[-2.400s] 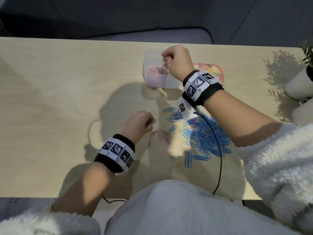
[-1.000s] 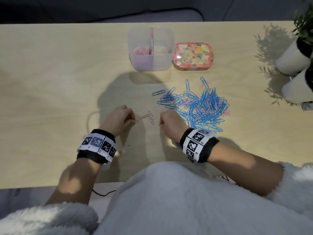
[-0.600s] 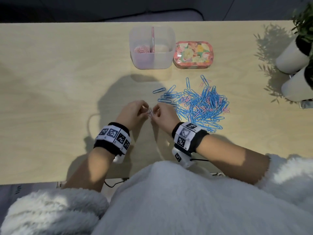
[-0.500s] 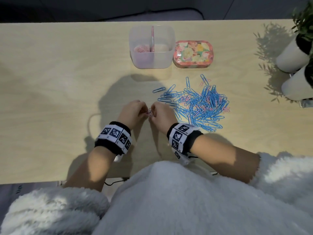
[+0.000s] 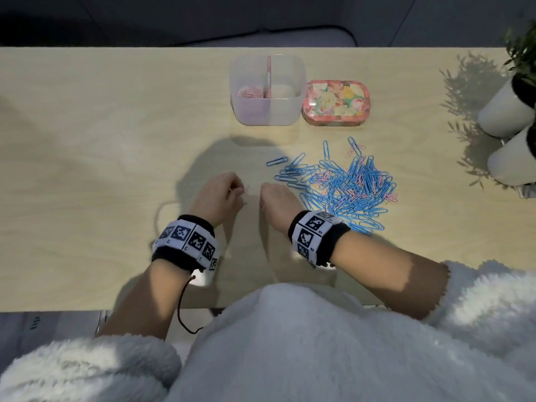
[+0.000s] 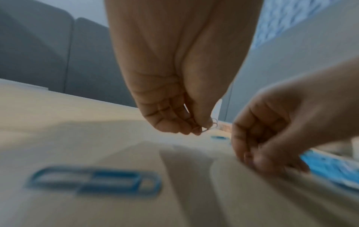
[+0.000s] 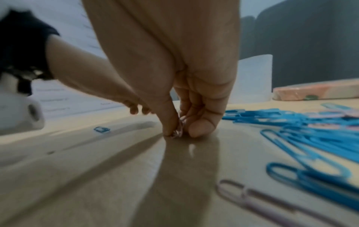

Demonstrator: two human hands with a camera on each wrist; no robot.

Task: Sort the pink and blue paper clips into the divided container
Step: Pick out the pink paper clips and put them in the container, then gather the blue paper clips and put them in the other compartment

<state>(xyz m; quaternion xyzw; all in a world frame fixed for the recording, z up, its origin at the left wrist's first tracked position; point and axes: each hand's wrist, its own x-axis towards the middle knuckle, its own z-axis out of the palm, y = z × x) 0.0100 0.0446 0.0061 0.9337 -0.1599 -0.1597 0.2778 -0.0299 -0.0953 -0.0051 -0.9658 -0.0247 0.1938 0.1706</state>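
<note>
A translucent divided container stands at the back of the table; pink clips lie in its left compartment. A heap of blue clips, with a few pink ones mixed in, spreads to the right of my hands. My left hand pinches a pink clip between thumb and fingers just above the table. A short gap to its right, my right hand pinches pink clips with its fingertips down on the wood.
A flowered tin sits right of the container. Two white plant pots stand at the far right edge. One blue clip lies near my left wrist and a pink clip near my right wrist. A cable hangs at the front edge.
My right hand came back from the container to the loose pink clips. Both hands met over them, and now they have drawn slightly apart, each pinching a clip.
</note>
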